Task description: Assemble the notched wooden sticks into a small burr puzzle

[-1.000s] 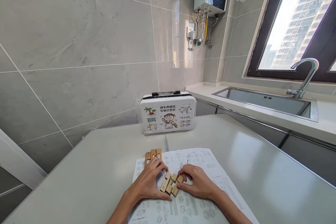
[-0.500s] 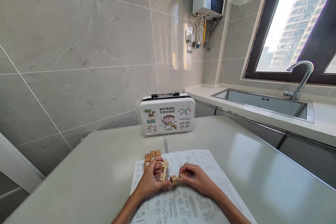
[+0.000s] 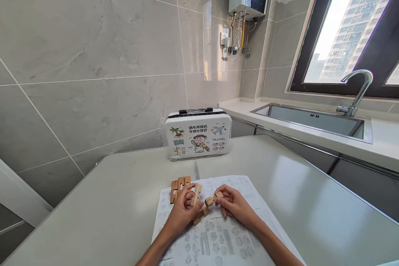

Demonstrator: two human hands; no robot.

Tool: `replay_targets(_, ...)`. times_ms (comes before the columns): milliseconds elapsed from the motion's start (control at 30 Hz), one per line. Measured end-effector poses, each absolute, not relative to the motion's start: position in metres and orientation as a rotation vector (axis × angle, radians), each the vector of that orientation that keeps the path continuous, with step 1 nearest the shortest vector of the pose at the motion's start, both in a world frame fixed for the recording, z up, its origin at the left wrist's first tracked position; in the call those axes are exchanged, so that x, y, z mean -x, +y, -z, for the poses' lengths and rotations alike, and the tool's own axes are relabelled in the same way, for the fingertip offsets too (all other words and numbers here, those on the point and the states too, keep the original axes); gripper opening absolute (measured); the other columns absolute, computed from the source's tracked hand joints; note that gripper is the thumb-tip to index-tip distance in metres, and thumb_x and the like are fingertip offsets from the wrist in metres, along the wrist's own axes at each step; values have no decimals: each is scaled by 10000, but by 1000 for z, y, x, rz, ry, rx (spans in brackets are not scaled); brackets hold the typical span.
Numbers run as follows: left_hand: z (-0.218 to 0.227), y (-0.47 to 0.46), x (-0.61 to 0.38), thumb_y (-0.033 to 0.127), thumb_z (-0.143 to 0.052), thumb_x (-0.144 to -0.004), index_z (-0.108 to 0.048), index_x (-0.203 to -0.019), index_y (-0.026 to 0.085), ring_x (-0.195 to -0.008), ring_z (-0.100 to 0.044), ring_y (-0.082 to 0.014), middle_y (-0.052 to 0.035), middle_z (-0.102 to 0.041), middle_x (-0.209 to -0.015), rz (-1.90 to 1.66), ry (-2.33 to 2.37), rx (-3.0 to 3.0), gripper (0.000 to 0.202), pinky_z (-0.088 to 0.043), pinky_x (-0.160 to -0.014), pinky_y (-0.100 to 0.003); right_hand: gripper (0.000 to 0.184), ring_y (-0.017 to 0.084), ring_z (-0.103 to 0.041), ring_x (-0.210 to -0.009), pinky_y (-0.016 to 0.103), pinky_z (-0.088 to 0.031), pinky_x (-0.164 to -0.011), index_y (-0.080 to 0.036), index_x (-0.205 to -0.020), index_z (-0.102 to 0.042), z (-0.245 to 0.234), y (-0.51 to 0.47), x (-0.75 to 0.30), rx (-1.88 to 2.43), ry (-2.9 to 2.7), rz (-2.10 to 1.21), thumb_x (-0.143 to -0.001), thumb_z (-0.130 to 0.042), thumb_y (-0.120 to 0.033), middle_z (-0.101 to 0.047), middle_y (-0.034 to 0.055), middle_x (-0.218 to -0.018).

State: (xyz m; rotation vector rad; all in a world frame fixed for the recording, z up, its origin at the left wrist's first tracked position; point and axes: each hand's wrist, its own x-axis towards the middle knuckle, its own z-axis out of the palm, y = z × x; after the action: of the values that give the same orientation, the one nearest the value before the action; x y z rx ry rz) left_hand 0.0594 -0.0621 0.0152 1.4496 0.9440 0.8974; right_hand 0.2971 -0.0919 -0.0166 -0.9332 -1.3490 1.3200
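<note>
Pale block (image 3: 197, 195) in left hand (image 3: 183, 208), second block (image 3: 209, 202) at right fingertips (image 3: 220, 202)

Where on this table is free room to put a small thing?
The table is bare left of the printed sheet, out to the table edge, and right of the sheet, toward the sink. Crowded: left hand, right hand, pale wooden pieces and brown wooden blocks sit close together.

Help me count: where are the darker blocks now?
In the head view, the darker blocks lie at the paper's far left corner, beyond the left hand.
</note>
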Motion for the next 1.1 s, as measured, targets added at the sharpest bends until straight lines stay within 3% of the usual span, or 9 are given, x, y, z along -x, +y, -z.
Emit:
replay_targets(133,-15,-58,-63,723,-700,-869,-609,-1303,187,-518,-356,-72,30,-568,-802,-892,879,-1344,697,-302,-502,-242,442,95,-475,-502,229,-307,-479,-209,-1061,-649,18,-91,-298,920,-1306,-1337,-897,-778,-598,-563,-52,-662)
replay_targets(300,-14,-54,-64,763,-596,-913,-614,-1024,178,-513,-274,-69,55,-484,-712,-925,839,-1210,596,-288,-457,-210,422,91,-493,-516,225,-296,-475,-200,-1069,-677,20,-90,-298,899,-1286,-1383,-887,-808,-557,-593,-38,-703)
replay_targets(567,-17,-57,-63,841,-492,-920,-595,-1009,183,-471,-155,-69,106,-370,-573,-877,820,-1147,672,-233,-432,-193,349,88,-482,-513,226,-286,-477,-188,-943,-708,22,-90,-296,848,-1261,-1429,-869,-839,-503,-568,-44,-663)
replay_targets(633,-17,-59,-63,851,-473,-920,-594,-956,187,-460,-156,-75,111,-346,-529,-850,829,-1160,676,-208,-431,-197,340,85,-491,-529,226,-298,-481,-195,-949,-724,20,-91,-297,831,-1251,-1434,-852,-854,-493,-630,-18,-750)
replay_targets(700,-16,-60,-65,857,-451,-924,-586,-888,192,-443,-160,-82,110,-331,-473,-828,842,-1184,679,-183,-434,-209,328,73,-503,-551,231,-326,-493,-205,-958,-744,18,-92,-298,817,-1243,-1431,-839,-863,-486,-711,35,-994)
replay_targets(767,-15,-61,-66,863,-431,-926,-576,-816,196,-421,-167,-84,102,-335,-424,-816,857,-1214,691,-181,-442,-224,313,66,-535,-587,237,-360,-506,-210,-939,-759,15,-94,-300,793,-1242,-1428,-824,-874,-478,-676,78,-1301)
replay_targets(833,-15,-63,-67,858,-427,-930,-576,-762,193,-403,-180,-81,92,-350,-394,-807,874,-1248,702,-207,-460,-238,293,80,-575,-640,240,-392,-518,-211,-919,-770,11,-96,-299,749,-1249,-1435,-815,-882,-460,-594,98,-1474)
replay_targets(1000,-18,-67,-68,814,-433,-964,-577,-664,188,-377,-224,-84,74,-349,-356,-775,905,-1309,708,-259,-492,-265,237,90,-607,-685,252,-459,-557,-216,-908,-791,2,-94,-283,631,-1253,-1497,-826,-881,-419,-517,96,-1583)
replay_targets(1100,-19,-68,-69,833,-466,-935,-580,-674,188,-376,-246,-83,63,-399,-392,-769,919,-1315,705,-218,-461,-265,311,156,-661,-751,270,-508,-574,-221,-913,-798,0,-88,-264,641,-1269,-1494,-761,-922,-463,-678,89,-1353)
